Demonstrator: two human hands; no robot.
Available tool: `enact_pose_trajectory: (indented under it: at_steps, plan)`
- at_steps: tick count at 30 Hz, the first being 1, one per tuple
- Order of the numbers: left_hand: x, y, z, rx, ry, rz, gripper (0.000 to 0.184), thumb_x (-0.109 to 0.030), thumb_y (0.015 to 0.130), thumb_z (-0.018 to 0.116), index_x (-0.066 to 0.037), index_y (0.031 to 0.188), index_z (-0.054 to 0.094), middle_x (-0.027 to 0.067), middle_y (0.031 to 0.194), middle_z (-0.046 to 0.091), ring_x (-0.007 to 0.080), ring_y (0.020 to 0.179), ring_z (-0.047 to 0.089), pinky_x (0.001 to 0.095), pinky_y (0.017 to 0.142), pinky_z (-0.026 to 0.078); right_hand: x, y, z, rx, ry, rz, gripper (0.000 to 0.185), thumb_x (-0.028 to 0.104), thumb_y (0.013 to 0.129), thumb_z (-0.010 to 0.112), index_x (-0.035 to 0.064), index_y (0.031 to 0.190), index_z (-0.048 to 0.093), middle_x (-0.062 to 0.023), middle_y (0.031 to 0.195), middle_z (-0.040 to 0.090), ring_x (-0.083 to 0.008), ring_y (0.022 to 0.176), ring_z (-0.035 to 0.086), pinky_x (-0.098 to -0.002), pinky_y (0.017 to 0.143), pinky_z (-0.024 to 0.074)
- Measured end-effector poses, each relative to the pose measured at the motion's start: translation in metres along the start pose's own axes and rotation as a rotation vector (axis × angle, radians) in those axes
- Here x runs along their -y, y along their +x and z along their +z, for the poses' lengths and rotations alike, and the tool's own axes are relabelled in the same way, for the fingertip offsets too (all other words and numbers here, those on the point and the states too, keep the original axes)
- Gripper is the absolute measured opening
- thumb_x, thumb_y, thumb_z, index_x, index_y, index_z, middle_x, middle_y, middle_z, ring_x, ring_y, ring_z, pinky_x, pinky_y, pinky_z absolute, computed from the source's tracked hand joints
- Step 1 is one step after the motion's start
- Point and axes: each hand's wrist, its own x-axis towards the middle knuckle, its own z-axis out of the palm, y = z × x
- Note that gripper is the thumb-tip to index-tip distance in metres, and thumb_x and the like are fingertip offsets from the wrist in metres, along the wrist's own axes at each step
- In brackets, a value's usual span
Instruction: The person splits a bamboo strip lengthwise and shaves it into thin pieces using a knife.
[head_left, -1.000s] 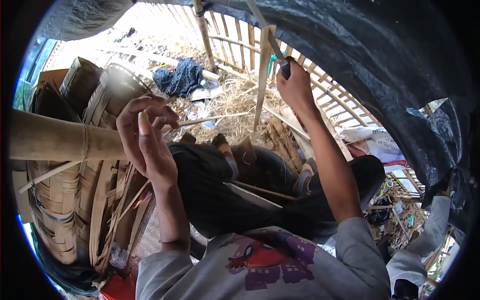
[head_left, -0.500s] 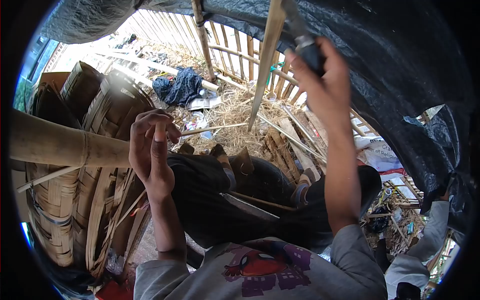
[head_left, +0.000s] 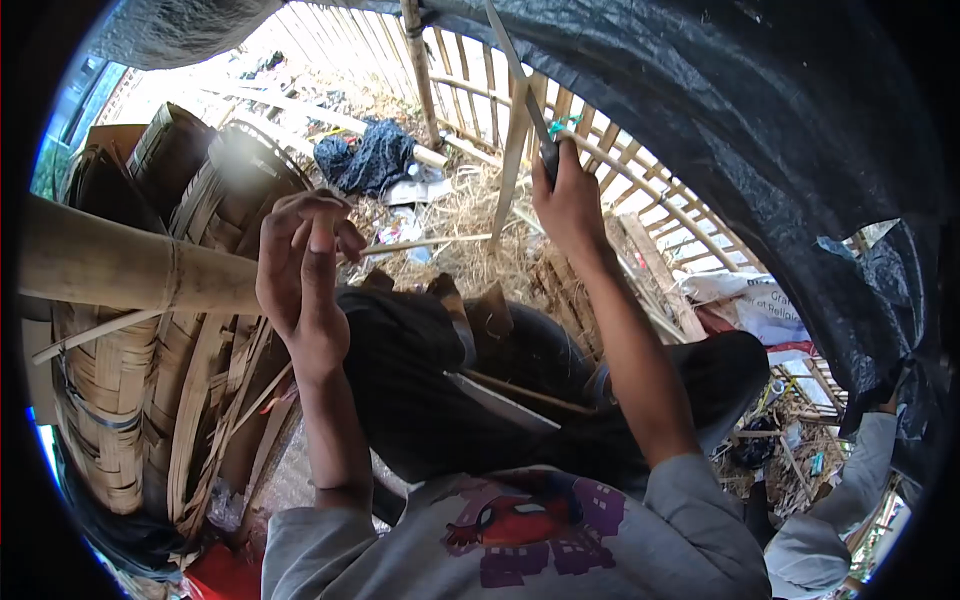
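Observation:
A knife (head_left: 540,118) with a black handle is gripped in my right hand (head_left: 572,205), its long blade slanting up and to the left. The blade crosses the upper part of a pale, flat bamboo strip (head_left: 508,165), which narrows towards its lower end. My left hand (head_left: 308,265) has its fingers curled around the near end of a thin bamboo stick (head_left: 425,243). That stick reaches right to the flat strip's lower end; whether the two are joined I cannot tell. A thick bamboo pole (head_left: 110,255) runs in from the left up to my left hand.
Woven bamboo rolls (head_left: 110,420) stand at the left. A black tarp (head_left: 800,130) hangs at the right, beside a bamboo slat fence (head_left: 620,165). Shavings (head_left: 470,205) and a dark plastic bag (head_left: 365,157) litter the ground. Another person's sleeve (head_left: 865,465) shows lower right.
My right hand has moved down and left with the knife, and the blade now crosses the flat strip. My left hand has stayed nearly in place.

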Motion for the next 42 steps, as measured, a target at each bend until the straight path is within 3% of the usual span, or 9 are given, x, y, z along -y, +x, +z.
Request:
enact_pose_trajectory:
  at_steps: [4, 8, 11, 16, 22, 23, 27, 34, 42]
  plan:
    - [0.001, 0.000, -0.004, 0.027, 0.069, 0.022, 0.022, -0.017, 0.098, 0.047, 0.001, 0.109, 0.053, 0.0126, 0.106, 0.057, 0.0139, 0.073, 0.054, 0.0273, 0.064, 0.043, 0.017, 0.013, -0.017, 0.103, -0.021, -0.042, 0.024, 0.025, 0.094, 0.055, 0.0024, 0.098, 0.048, -0.0204, 0.069, 0.062, -0.0414, 0.063, 0.064, -0.0471, 0.054, 0.0509]
    - [-0.001, -0.005, -0.008, 0.021, 0.078, -0.016, 0.021, -0.016, 0.098, 0.047, 0.001, 0.108, 0.053, 0.0134, 0.106, 0.057, 0.0150, 0.074, 0.055, 0.0276, 0.064, 0.043, 0.069, 0.021, -0.066, 0.031, -0.003, 0.013, 0.025, 0.029, 0.097, 0.054, 0.0046, 0.095, 0.049, -0.0086, 0.061, 0.056, -0.0202, 0.055, 0.062, -0.0411, 0.051, 0.0458]
    - [0.001, -0.002, -0.008, 0.001, 0.083, 0.016, 0.023, -0.018, 0.098, 0.046, 0.001, 0.109, 0.053, 0.0145, 0.106, 0.056, 0.0153, 0.074, 0.055, 0.0280, 0.065, 0.043, 0.097, 0.015, -0.102, -0.023, -0.051, 0.004, 0.026, 0.028, 0.096, 0.055, 0.0026, 0.097, 0.049, -0.0143, 0.068, 0.061, -0.0291, 0.061, 0.065, -0.0433, 0.056, 0.0481]
    - [0.003, 0.003, -0.005, -0.003, 0.034, 0.041, 0.026, -0.021, 0.098, 0.046, 0.002, 0.110, 0.052, 0.0158, 0.106, 0.055, 0.0163, 0.074, 0.055, 0.0283, 0.065, 0.044, 0.018, 0.030, 0.000, 0.011, -0.167, 0.005, 0.025, 0.020, 0.093, 0.052, -0.0019, 0.102, 0.046, -0.0268, 0.081, 0.065, -0.0451, 0.080, 0.064, -0.0521, 0.067, 0.0525]
    - [-0.003, -0.004, -0.007, -0.002, 0.034, 0.023, 0.029, -0.023, 0.098, 0.047, 0.003, 0.111, 0.051, 0.0152, 0.107, 0.055, 0.0165, 0.075, 0.054, 0.0295, 0.066, 0.044, 0.010, 0.023, 0.017, 0.068, 0.087, -0.033, 0.024, 0.022, 0.088, 0.059, -0.0015, 0.090, 0.053, -0.0230, 0.068, 0.061, -0.0421, 0.066, 0.064, -0.0470, 0.060, 0.0498]
    - [-0.003, -0.006, -0.010, -0.007, 0.032, 0.012, 0.029, -0.023, 0.098, 0.047, 0.002, 0.111, 0.051, 0.0150, 0.106, 0.055, 0.0164, 0.075, 0.054, 0.0294, 0.066, 0.044, -0.004, 0.024, 0.028, -0.016, 0.173, -0.057, 0.026, 0.023, 0.086, 0.062, 0.0023, 0.072, 0.055, -0.0126, 0.059, 0.059, -0.0298, 0.053, 0.060, -0.0393, 0.052, 0.0446]
    - [0.000, -0.005, -0.016, -0.013, 0.040, -0.024, 0.028, -0.022, 0.098, 0.048, 0.002, 0.111, 0.051, 0.0145, 0.106, 0.056, 0.0160, 0.076, 0.054, 0.0287, 0.066, 0.043, -0.029, 0.027, 0.050, 0.110, 0.561, 0.211, 0.035, 0.023, 0.084, 0.064, 0.0094, 0.056, 0.050, 0.0048, 0.052, 0.047, -0.0066, 0.048, 0.040, -0.0291, 0.046, 0.0316]
    - [-0.004, -0.005, -0.010, -0.029, -0.073, -0.025, 0.021, -0.012, 0.096, 0.050, 0.006, 0.107, 0.054, 0.0146, 0.104, 0.055, 0.0145, 0.074, 0.055, 0.0275, 0.069, 0.044, -0.038, 0.017, 0.074, 0.011, 0.512, 0.013, 0.027, 0.021, 0.084, 0.066, 0.0042, 0.064, 0.058, -0.0010, 0.053, 0.055, -0.0104, 0.049, 0.051, -0.0310, 0.049, 0.0398]
    - [-0.006, -0.004, -0.011, -0.008, -0.008, -0.068, 0.018, -0.009, 0.096, 0.049, 0.006, 0.105, 0.055, 0.0129, 0.099, 0.055, 0.0136, 0.074, 0.054, 0.0267, 0.070, 0.044, -0.047, 0.025, 0.061, -0.052, 0.451, 0.134, 0.027, 0.020, 0.081, 0.065, 0.0025, 0.062, 0.059, -0.0031, 0.052, 0.057, -0.0126, 0.048, 0.054, -0.0317, 0.050, 0.0417]
